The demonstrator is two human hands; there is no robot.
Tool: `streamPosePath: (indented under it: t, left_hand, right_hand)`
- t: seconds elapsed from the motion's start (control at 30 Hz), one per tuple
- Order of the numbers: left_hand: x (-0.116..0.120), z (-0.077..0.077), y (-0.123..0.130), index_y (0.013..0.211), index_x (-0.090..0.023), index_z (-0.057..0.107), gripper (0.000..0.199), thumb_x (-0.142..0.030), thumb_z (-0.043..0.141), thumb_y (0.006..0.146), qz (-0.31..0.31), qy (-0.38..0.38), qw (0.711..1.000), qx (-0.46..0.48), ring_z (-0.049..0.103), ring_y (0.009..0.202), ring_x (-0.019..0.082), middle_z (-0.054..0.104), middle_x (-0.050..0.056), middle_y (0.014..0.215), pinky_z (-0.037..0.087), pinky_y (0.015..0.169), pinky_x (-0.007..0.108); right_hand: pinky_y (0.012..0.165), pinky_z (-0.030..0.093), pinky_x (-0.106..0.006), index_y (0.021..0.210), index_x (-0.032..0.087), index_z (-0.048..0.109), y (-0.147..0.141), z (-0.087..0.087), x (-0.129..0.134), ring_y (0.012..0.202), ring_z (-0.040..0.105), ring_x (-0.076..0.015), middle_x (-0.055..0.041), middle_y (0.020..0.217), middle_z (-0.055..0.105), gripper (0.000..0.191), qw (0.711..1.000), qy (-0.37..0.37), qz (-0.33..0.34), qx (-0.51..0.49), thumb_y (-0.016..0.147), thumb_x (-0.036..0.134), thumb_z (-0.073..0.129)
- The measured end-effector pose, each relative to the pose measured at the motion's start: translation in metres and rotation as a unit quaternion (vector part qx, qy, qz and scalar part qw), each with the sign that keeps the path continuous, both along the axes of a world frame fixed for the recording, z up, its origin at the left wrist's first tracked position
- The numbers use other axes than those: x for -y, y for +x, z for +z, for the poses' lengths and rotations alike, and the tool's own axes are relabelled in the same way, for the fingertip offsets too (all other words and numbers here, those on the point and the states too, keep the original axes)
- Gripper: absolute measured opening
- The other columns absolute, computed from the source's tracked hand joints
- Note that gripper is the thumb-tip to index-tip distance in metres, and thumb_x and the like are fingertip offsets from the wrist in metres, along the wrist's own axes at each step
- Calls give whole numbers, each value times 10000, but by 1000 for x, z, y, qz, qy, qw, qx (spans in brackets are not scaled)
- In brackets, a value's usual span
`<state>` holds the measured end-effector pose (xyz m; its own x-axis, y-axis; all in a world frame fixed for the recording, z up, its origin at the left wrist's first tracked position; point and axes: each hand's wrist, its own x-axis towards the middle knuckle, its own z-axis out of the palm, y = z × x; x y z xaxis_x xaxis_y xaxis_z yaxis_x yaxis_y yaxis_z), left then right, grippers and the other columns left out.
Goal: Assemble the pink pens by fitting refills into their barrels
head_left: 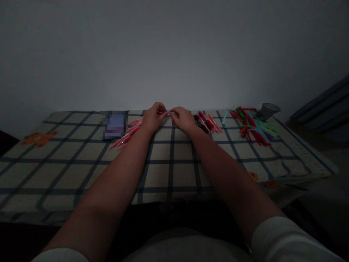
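My left hand (155, 116) and my right hand (182, 118) meet above the far middle of the table, fingertips almost touching. Both are closed in a pinch around something small, possibly pinkish, too dim and small to name. Just under my right fingers shows a thin red piece (172, 123); whether it is held or lies on the cloth I cannot tell. Beside my left wrist lies a pile of pink and red pens (127, 134), partly hidden by the forearm. To the right of my right hand are slim black, red and pink pen-like pieces (208, 122) in a row.
A checked cloth (160, 174) covers the table, which stands against a wall. At left are a blurred bluish rectangle (115, 125) and an orange figure (39, 139). Colourful strips (255, 127) lie at right by a clear cup (268, 110). An orange ring-like thing (252, 177) sits near the front edge.
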<state>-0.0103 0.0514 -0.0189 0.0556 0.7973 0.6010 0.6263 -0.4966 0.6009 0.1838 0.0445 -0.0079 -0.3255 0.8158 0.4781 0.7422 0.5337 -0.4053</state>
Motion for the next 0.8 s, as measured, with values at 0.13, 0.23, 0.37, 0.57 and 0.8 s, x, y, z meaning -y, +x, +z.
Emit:
streamPosePath:
  t: [0.13, 0.23, 0.37, 0.57, 0.8]
  left_hand:
    - [4, 2, 4, 1031, -235, 615, 253, -238, 829, 895, -1, 44, 998, 34, 775, 883, 164, 798, -5, 957, 620, 815, 279]
    - [7, 1, 10, 1020, -226, 622, 283, -250, 864, 876, -15, 47, 998, 43, 784, 892, 166, 799, -2, 958, 633, 818, 281]
    - [10, 1, 17, 998, -211, 668, 223, -261, 859, 892, -44, 41, 998, 21, 774, 879, 161, 802, 13, 969, 646, 832, 291]
    - [7, 2, 14, 1131, -192, 735, 276, -279, 860, 900, -55, 87, 994, -25, 761, 973, 192, 801, 66, 1109, 635, 876, 324]
    - [8, 1, 11, 1130, -196, 758, 180, -315, 647, 1053, -51, 69, 990, -113, 744, 1106, 243, 807, 98, 1145, 592, 1006, 393]
  right_hand:
    - [960, 484, -346, 1336, 203, 758, -1, -8, -5, 1112, 656, -247, -114, 1194, 742, 326, 999, 12, 27, 16, 1112, 346, 568]
    - [987, 486, -364, 1378, 203, 742, -1, -10, -9, 1154, 644, -261, -125, 1236, 727, 344, 999, 18, 35, 22, 1086, 279, 577]
    - [978, 481, -382, 1247, 189, 790, -1, -8, -10, 1156, 637, -280, -131, 1186, 729, 307, 999, 15, 27, 32, 1048, 205, 557]
    - [978, 451, -379, 1112, 201, 779, -1, -3, -7, 1137, 634, -270, -104, 1139, 753, 220, 1000, 17, 20, -8, 974, 156, 613]
    - [821, 408, -332, 991, 212, 693, -1, -3, -7, 957, 622, -228, -60, 1020, 735, 61, 998, -6, 2, -67, 946, 252, 705]
